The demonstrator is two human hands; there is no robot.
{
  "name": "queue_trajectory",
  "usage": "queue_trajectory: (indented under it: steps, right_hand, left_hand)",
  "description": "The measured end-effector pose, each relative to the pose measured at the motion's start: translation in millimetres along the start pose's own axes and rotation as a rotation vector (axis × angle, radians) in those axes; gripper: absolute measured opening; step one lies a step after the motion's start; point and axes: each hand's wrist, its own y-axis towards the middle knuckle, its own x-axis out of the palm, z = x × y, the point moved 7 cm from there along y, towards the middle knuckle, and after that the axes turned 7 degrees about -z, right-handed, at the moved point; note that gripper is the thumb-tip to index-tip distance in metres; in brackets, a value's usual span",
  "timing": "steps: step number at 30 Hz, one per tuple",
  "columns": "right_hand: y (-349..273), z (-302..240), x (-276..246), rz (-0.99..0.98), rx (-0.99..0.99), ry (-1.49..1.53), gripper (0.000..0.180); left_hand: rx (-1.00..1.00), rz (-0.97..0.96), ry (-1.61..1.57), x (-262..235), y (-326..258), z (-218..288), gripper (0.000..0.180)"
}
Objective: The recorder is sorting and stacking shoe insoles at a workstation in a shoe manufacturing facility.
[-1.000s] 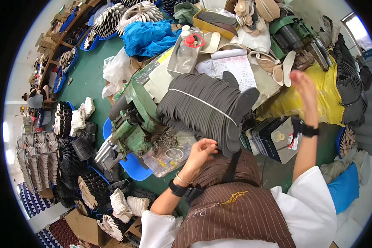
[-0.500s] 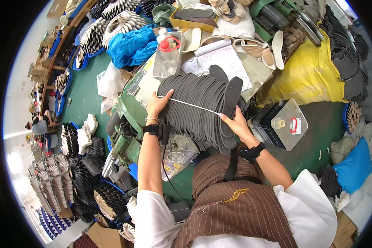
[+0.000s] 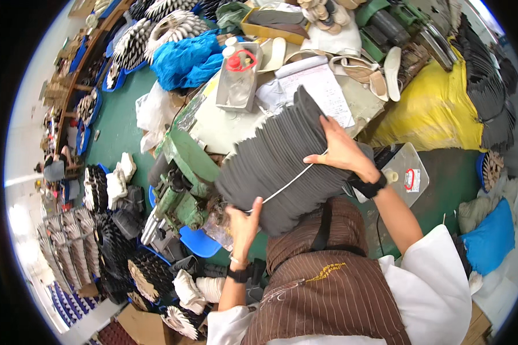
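Note:
Between my two hands is a thick bundle of dark grey insoles [image 3: 279, 158], stacked face to face and bound lengthwise with a white cord [image 3: 288, 183]. My left hand [image 3: 244, 221] grips its lower left end, thumb up beside the cord. At the upper right end my right hand [image 3: 342, 150] clasps the bundle, thumb lying by the cord and fingers round the outermost insole. The bundle is tilted, its right end higher, and is held close above my brown striped apron [image 3: 328, 293]. The undersides of both hands' grips are hidden.
Ahead is a cluttered worktable with a grey tray [image 3: 236, 86] holding a bottle, a written notepad [image 3: 319, 86] and loose pale insoles. A green machine [image 3: 181, 195] stands left. On the right are a clear plastic container [image 3: 406, 172] and a yellow sack [image 3: 431, 109].
The bundle has turned in my hands: its left end swung down and toward me, its right end up. My left hand came down with it; my right hand moved up slightly.

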Motion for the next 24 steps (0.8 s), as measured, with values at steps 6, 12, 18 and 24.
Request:
queue_trajectory:
  steps: [6, 12, 18, 24]
  right_hand:
    - [14, -4, 37, -0.067, 0.002, 0.04, 0.124]
    - [32, -16, 50, -0.021, 0.067, -0.097, 0.128]
    - [44, -7, 44, -0.035, 0.229, -0.093, 0.124]
    - [43, -8, 39, -0.024, 0.256, -0.045, 0.118]
  left_hand:
    - [0.174, -0.099, 0.616, -7, 16, 2, 0.048]
    - [0.845, 0.256, 0.323, 6, 60, 136, 0.052]
    - [0.873, 0.225, 0.452, 63, 110, 129, 0.068]
    - [0.888, 0.217, 0.384, 58, 106, 118, 0.067]
